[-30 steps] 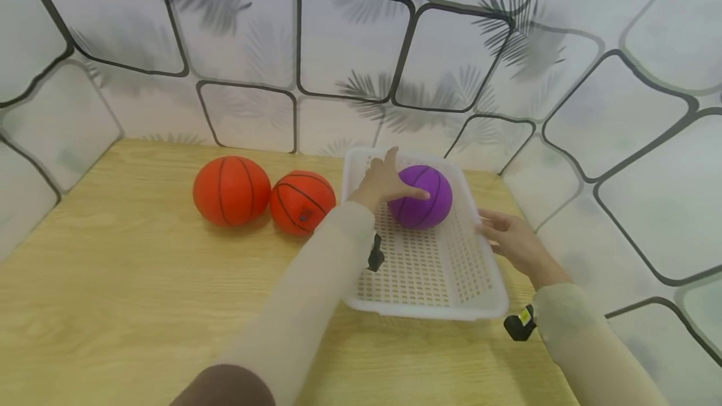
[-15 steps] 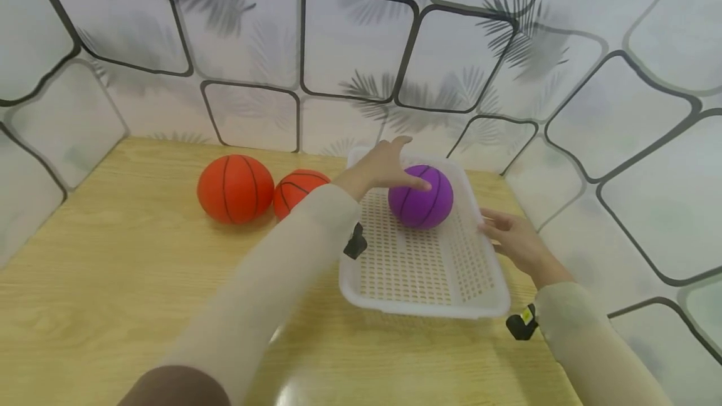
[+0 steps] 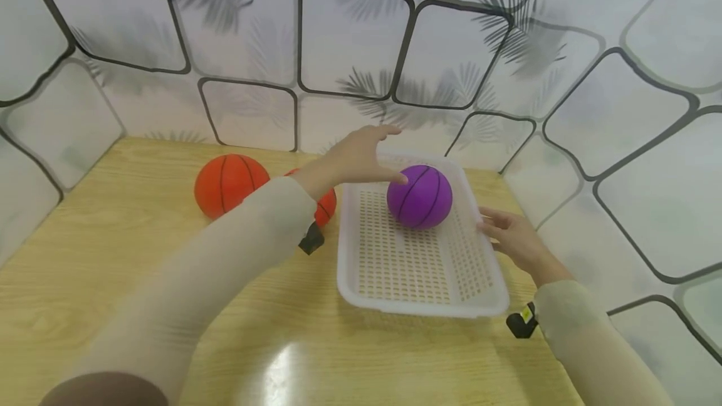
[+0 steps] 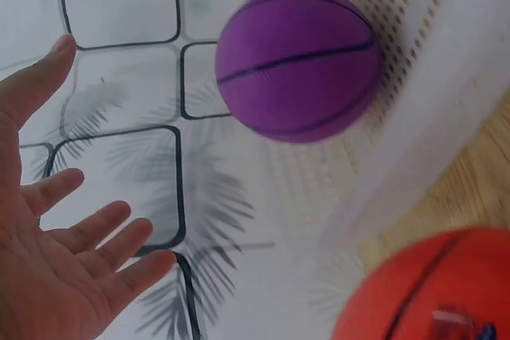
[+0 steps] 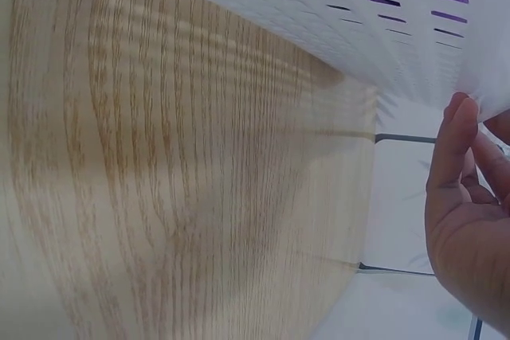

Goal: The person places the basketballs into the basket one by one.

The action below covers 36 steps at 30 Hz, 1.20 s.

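A purple basketball [image 3: 420, 197] sits in the back part of a white plastic basket [image 3: 350, 268]. My left hand [image 3: 361, 155] is spread with fingers apart, over the basket's back left side and left of the ball. Nothing is in its grasp; in the left wrist view a gap lies between that hand [image 4: 72, 252] and the purple ball [image 4: 299, 63]. My right hand [image 3: 516, 240] holds the basket's right rim. In the right wrist view its fingertips [image 5: 460, 109] meet the rim. Two red-orange basketballs, one larger [image 3: 228, 187] and one smaller [image 3: 326, 207], are partly hidden by my left arm.
The wood-grain table [image 3: 113, 255] carries everything. A patterned wall [image 3: 350, 36] runs along the back, and another wall [image 3: 654, 205] stands close on the right, beyond my right hand. The smaller red-orange ball is just left of the basket.
My left hand has drawn left and slightly up, away from the purple ball, its arm now crossing in front of the red-orange balls. The purple ball, basket and right hand have stayed put.
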Each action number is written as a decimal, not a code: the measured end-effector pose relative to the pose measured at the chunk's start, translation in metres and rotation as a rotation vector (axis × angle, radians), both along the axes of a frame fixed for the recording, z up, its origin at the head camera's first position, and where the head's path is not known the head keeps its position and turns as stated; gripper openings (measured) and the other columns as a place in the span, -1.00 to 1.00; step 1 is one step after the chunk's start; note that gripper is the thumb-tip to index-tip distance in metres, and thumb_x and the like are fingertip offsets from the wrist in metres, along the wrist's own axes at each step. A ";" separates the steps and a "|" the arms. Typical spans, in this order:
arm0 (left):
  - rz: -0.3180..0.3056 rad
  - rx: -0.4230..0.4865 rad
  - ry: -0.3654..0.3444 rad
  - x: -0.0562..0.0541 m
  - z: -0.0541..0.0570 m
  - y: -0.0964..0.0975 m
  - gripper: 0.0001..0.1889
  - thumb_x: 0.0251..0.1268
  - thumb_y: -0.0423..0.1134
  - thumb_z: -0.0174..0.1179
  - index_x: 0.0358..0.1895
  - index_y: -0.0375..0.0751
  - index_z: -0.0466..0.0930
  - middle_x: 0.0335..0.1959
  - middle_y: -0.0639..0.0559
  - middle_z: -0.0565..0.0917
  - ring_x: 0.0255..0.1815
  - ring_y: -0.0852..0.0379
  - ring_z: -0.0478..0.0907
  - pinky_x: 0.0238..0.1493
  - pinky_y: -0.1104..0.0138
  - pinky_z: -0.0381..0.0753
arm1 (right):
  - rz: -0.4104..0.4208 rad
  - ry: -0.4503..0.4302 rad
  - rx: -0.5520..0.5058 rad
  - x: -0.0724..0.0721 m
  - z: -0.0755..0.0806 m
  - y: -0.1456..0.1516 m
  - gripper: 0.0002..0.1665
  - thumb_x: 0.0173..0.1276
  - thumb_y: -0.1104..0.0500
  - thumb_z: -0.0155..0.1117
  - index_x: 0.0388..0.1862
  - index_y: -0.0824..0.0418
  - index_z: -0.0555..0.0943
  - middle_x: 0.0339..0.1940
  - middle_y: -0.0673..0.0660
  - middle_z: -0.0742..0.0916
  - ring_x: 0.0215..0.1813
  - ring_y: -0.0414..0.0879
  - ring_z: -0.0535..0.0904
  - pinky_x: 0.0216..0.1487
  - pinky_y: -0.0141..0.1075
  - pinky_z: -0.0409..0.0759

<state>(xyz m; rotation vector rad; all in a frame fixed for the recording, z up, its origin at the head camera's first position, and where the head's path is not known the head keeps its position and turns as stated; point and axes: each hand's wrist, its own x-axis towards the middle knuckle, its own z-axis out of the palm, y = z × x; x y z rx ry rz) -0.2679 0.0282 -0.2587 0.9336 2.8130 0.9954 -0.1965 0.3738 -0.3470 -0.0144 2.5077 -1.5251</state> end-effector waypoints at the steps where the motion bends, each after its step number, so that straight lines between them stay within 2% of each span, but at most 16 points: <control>1: 0.009 0.011 0.011 0.002 -0.001 -0.004 -0.02 -0.09 0.22 0.41 0.44 -0.01 0.19 0.36 -0.03 0.33 0.32 0.02 0.30 0.24 0.13 0.35 | 0.005 -0.002 -0.002 0.001 0.000 0.002 -0.31 0.46 0.13 0.11 0.44 0.37 0.17 0.27 0.48 0.42 -0.03 -0.23 0.59 0.07 -0.13 0.54; 6: 0.060 0.065 0.042 0.015 -0.005 -0.024 -0.08 -0.06 0.20 0.40 0.41 -0.05 0.26 0.29 -0.10 0.40 0.23 -0.04 0.40 0.15 0.11 0.42 | 0.025 -0.012 -0.014 0.005 0.002 0.011 -0.33 0.46 0.16 0.10 0.44 0.38 0.16 0.27 0.49 0.41 -0.07 -0.27 0.60 0.07 -0.14 0.54; 10: 0.093 0.103 0.051 0.018 -0.004 -0.049 -0.12 -0.04 0.16 0.41 0.38 -0.07 0.30 0.26 -0.10 0.43 0.21 -0.05 0.40 0.15 0.08 0.41 | 0.036 -0.011 -0.016 0.007 0.004 0.011 -0.32 0.46 0.15 0.11 0.44 0.38 0.16 0.28 0.49 0.41 -0.06 -0.25 0.60 0.07 -0.13 0.54; 21: 0.209 0.121 0.108 0.033 -0.003 -0.107 -0.15 -0.05 0.06 0.45 0.35 -0.14 0.34 0.22 -0.15 0.47 0.20 -0.09 0.40 0.20 0.01 0.34 | 0.046 -0.029 -0.005 0.009 0.007 0.016 -0.33 0.46 0.13 0.11 0.45 0.33 0.19 0.28 0.44 0.43 -0.02 -0.18 0.60 0.07 -0.11 0.55; 27: 0.214 0.158 0.102 0.022 -0.007 -0.142 -0.14 -0.06 0.03 0.46 0.36 -0.15 0.33 0.23 -0.16 0.46 0.23 -0.13 0.38 0.22 -0.05 0.30 | 0.018 -0.021 0.014 0.006 0.005 0.009 -0.32 0.46 0.11 0.12 0.45 0.32 0.19 0.28 0.44 0.43 0.01 -0.17 0.59 0.07 -0.09 0.54; 31: 0.200 0.138 0.094 0.014 -0.012 -0.167 -0.11 -0.07 0.02 0.47 0.39 -0.14 0.29 0.27 -0.17 0.42 0.28 -0.15 0.31 0.24 -0.13 0.23 | 0.004 -0.020 0.019 0.003 0.005 0.004 -0.33 0.47 0.12 0.10 0.45 0.32 0.18 0.29 0.44 0.42 0.02 -0.16 0.58 0.09 -0.07 0.53; 36: 0.166 0.107 0.107 0.003 -0.023 -0.199 -0.09 -0.06 -0.03 0.47 0.41 -0.16 0.25 0.31 -0.21 0.37 0.30 -0.21 0.27 0.23 -0.20 0.20 | -0.012 -0.012 0.029 0.000 0.004 -0.004 -0.32 0.47 0.12 0.10 0.45 0.33 0.18 0.28 0.45 0.43 0.00 -0.19 0.58 0.08 -0.07 0.54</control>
